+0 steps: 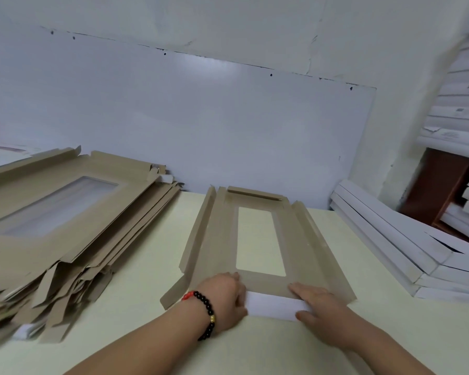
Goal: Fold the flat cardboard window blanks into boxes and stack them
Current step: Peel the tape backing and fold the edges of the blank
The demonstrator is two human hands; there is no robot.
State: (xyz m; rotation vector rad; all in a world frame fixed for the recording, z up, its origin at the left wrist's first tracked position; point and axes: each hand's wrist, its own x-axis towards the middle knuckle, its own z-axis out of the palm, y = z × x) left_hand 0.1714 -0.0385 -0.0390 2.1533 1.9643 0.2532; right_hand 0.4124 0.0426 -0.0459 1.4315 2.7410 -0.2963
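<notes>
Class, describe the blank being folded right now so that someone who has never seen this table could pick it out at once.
Start at the pale table, between the heap of brown blanks on the left and the white stack on the right. The blank lies alone in the middle. Unlike the heaped ones, both hands, left and right, are folding its white near flap.

**Count of things in view**

One window blank [257,239] lies flat at frame centre. One pile of brown blanks [60,226] fills the left; its sheets are too many and overlapped to count. One stack of white boxes [406,253] sits at right, number unclear. Two hands: left hand [222,299], right hand [320,312]. One bead bracelet [205,312].
</notes>
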